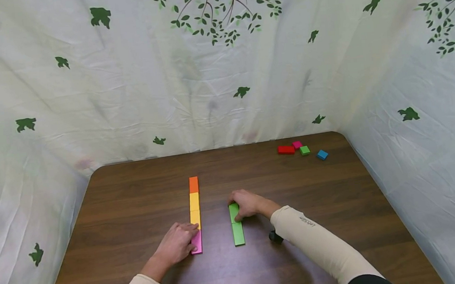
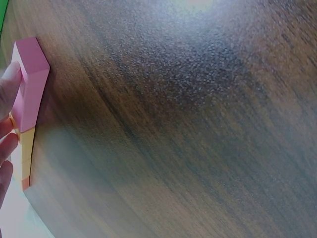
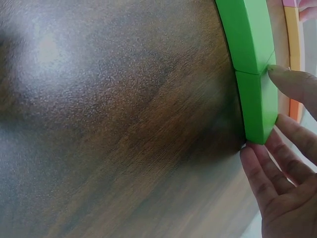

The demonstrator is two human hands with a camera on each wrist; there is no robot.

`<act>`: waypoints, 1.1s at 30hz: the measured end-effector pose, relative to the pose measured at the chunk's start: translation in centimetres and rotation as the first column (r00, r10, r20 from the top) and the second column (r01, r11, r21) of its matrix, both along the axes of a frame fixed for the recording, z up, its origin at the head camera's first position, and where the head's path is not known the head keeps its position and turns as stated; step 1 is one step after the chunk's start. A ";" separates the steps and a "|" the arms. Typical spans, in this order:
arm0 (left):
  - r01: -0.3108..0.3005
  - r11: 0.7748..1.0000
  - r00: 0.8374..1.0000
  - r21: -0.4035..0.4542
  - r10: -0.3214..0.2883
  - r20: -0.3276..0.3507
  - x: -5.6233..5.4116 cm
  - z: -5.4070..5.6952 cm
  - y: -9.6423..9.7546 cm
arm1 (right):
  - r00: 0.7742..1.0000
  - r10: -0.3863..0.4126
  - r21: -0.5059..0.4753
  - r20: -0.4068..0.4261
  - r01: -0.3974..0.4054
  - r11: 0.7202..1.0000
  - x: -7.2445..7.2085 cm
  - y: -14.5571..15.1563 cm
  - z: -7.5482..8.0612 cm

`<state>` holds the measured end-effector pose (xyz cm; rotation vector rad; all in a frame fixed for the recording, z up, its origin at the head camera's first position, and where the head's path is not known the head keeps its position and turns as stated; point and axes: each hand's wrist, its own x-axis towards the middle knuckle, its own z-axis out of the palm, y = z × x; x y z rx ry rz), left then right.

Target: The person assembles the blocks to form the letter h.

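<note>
A straight row runs away from the near side: a pink block (image 1: 197, 244), two yellow blocks (image 1: 194, 201) and an orange block (image 1: 193, 185). My left hand (image 1: 174, 243) rests at its near part, thumb on the pink block and fingers along the yellow. To the right, two green blocks lie end to end, the near green block (image 1: 238, 234) and the far green block (image 1: 234, 210). My right hand (image 1: 250, 203) holds the far one, its thumb at the seam and its fingers round the far end, as the right wrist view shows.
At the back right of the brown table (image 1: 141, 181) lie a red block (image 1: 286, 150), a small pink block (image 1: 297, 145), a small green block (image 1: 304, 150) and a blue block (image 1: 322, 155). A white curtain (image 1: 133, 91) with leaf prints hangs behind and beside the table.
</note>
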<state>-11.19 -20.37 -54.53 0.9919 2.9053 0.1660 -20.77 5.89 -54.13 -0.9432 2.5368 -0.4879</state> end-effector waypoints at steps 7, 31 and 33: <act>-0.003 1.000 1.000 0.001 0.003 0.004 0.0 0.1 0.0 | 1.000 0.007 -0.003 -0.010 -0.007 1.000 -0.1 0.1 -0.1; -0.028 0.999 0.999 -0.016 0.029 0.043 0.1 0.3 0.1 | 0.983 -0.138 -0.054 0.121 0.145 0.988 -4.8 5.9 0.1; -0.025 1.000 0.999 -0.013 0.025 0.037 0.1 0.3 0.1 | 0.978 -0.163 -0.052 0.130 0.171 0.984 -5.7 7.3 0.3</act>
